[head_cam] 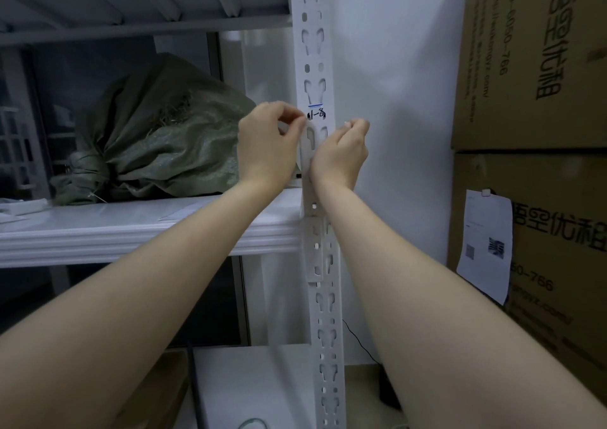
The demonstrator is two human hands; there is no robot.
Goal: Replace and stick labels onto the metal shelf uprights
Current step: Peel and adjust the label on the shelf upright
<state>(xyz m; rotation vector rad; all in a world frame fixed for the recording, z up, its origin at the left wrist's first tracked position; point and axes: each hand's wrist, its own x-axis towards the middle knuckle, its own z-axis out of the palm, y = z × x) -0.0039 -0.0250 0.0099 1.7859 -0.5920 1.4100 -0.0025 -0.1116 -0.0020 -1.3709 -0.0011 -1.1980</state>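
Observation:
A white perforated metal upright (315, 50) runs top to bottom through the middle of the view. A small white label (316, 113) with a blue line on top and handwritten black marks sits on its face at hand height. My left hand (266, 142) pinches the label's left edge between thumb and forefinger. My right hand (341, 149) is curled against the upright's right edge, fingertips at the label's right side; whether it grips the label is hidden.
A green woven sack (157, 132) lies on the white shelf (147, 228) to the left. Stacked cardboard boxes (532, 67) stand close on the right, one with a paper sheet (486, 248) taped on. A black cable (358, 340) hangs behind the upright.

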